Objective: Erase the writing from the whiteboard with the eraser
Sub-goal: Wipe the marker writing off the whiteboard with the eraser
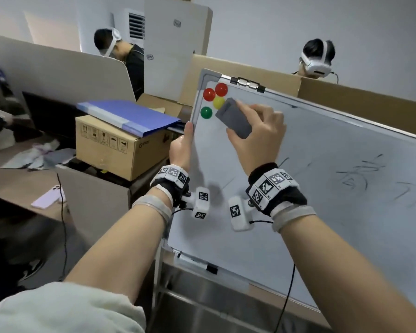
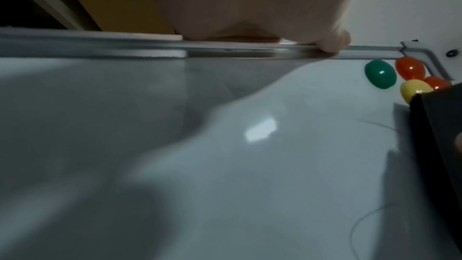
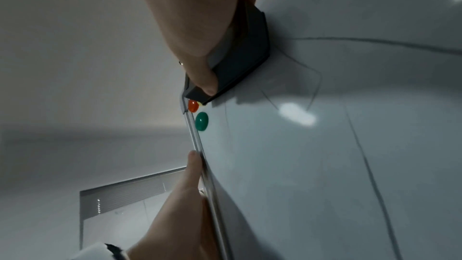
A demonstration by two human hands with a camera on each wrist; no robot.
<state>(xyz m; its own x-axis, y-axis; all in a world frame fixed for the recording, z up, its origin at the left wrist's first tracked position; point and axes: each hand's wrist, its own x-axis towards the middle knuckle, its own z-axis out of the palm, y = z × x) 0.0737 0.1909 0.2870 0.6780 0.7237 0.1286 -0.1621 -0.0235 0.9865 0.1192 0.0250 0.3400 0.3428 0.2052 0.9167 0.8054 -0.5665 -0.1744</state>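
Note:
A whiteboard [image 1: 310,212] in a metal frame stands tilted in front of me. Faint black writing [image 1: 360,179] remains on its right half. My right hand [image 1: 257,135] grips a grey eraser [image 1: 234,121] and presses it flat against the board's upper left area, beside the magnets. The eraser [image 3: 240,54] shows under my thumb in the right wrist view, and its dark corner [image 2: 440,126] in the left wrist view. My left hand [image 1: 181,145] holds the board's left frame edge [image 2: 250,50], thumb lying along it.
Red, yellow and green magnets [image 1: 206,112] cluster in the board's top left corner. A black marker [image 1: 197,263] lies on the tray below. A cardboard box [image 1: 115,145] with a blue folder [image 1: 130,114] stands left, a phone [image 1: 48,197] on the desk. Two people sit behind partitions.

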